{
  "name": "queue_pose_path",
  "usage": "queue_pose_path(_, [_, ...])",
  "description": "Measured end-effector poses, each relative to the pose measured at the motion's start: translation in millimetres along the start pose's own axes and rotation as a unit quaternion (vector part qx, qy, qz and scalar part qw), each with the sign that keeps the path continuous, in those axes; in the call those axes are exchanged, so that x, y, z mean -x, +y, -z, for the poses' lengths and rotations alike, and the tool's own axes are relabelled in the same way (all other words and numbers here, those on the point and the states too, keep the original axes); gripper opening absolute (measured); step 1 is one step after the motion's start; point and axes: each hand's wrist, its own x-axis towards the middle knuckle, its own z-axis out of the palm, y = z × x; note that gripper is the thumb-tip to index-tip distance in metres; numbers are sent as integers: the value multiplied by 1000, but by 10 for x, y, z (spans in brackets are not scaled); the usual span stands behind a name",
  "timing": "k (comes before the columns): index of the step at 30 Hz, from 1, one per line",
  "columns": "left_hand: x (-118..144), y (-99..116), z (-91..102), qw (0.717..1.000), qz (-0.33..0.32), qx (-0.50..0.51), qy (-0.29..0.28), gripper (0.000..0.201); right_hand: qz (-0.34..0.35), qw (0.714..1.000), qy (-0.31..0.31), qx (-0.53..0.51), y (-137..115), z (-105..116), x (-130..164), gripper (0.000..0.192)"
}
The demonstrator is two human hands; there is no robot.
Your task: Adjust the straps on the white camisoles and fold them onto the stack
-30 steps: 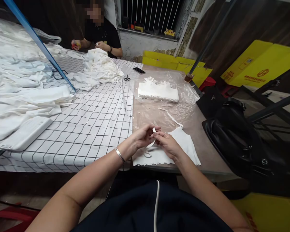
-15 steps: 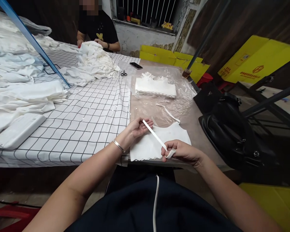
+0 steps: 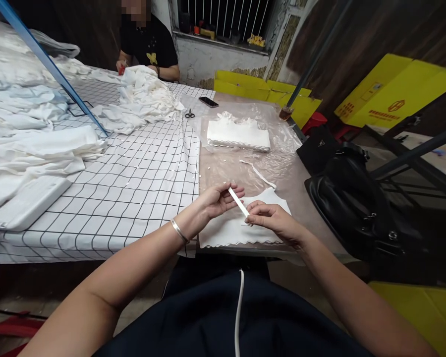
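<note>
The left hand (image 3: 219, 202), palm up with fingers loosely spread, seems to trap one end of a narrow white strap (image 3: 238, 202) under its thumb. The right hand (image 3: 270, 218) pinches the strap's lower part. It slants above a white garment (image 3: 221, 232) lying flat on the brown tabletop (image 3: 301, 208), nearer than a folded white stack (image 3: 238, 138).

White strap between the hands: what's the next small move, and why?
I'd probably lower the right hand, with its end of the white strap, toward the white scalloped-hem top: the strap runs straight from the left hand to the right, and the top lies spread beneath.
</note>
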Motion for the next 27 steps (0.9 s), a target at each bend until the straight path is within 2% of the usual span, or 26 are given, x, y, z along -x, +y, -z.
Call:
queue_pose_path(2, [-31,82,-8,1000,-18,10,16,18,-17,1000,-11,-14,2,42,8,26])
queue_pose_path(7, [-157,163,-7,999,-23,22,37,15,-116,984,-118,-71,108,121,21,30])
queue_pose_path(9, [-246,203,3,999,-20,6,42,17,-136,980,-134,-57,157,143,14,32])
queue_pose_path(12, [-388,323,45,997,-21,-64,31,20,-144,979,-144,-13,158,212,-89,37])
queue_pose_path(14, [-442,414,98,981,-19,-190,16,26,-126,985,-116,1,88,298,-257,36])
queue_pose_path(15, [-444,447,130,959,-25,-282,17,30,-109,991,-80,-9,35,349,-369,34])
queue_pose_path(16, [-426,465,166,922,-39,-384,26,34,-89,995,-36,-32,-26,402,-493,31])
queue_pose_path(18, [-335,437,240,809,-90,-578,52,35,-60,993,36,-93,-144,493,-744,25])
queue_pose_path(21, [-127,249,338,621,-162,-763,76,29,-70,985,52,-147,-236,533,-1028,20])
queue_pose_path(22, [-65,170,361,571,-178,-797,84,29,-81,984,49,-154,-235,518,-1082,19])
queue_pose_path(23, [-14,96,378,537,-188,-817,93,30,-91,982,49,-159,-219,493,-1118,19])
queue_pose_path(24, [23,35,388,520,-191,-826,101,31,-100,980,49,-163,-193,462,-1137,19])
queue_pose_path(25, [46,-11,393,517,-188,-828,105,32,-106,979,47,-165,-160,430,-1142,20])
queue_pose_path(27, [60,-53,393,536,-171,-821,98,27,-106,980,33,-163,-89,371,-1127,24])
